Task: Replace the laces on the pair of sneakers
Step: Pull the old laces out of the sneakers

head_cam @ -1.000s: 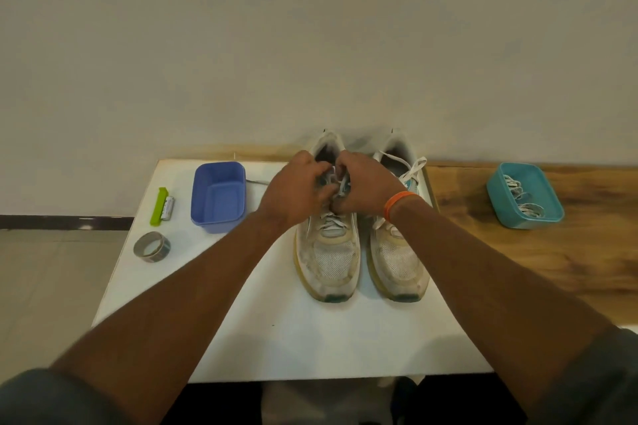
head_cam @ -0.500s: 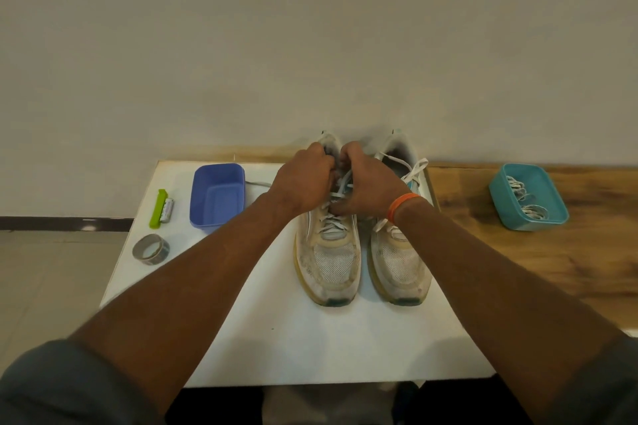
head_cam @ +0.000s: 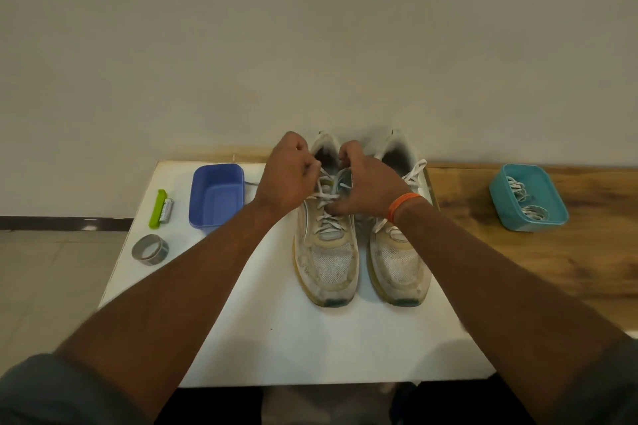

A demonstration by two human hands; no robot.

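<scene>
While two sneakers are standing side by side on the white desk, your left hand and right hand are each pinching the left sneaker's lace, hiding its top eyelets; two tubs are flanking them.

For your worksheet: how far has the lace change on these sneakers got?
Done: nothing finished; both sneakers are laced. In hand: left hand and right hand grip the lace of the left sneaker, loosening it. Left: right sneaker, then fitting laces, seemingly those in the teal tub.
</scene>
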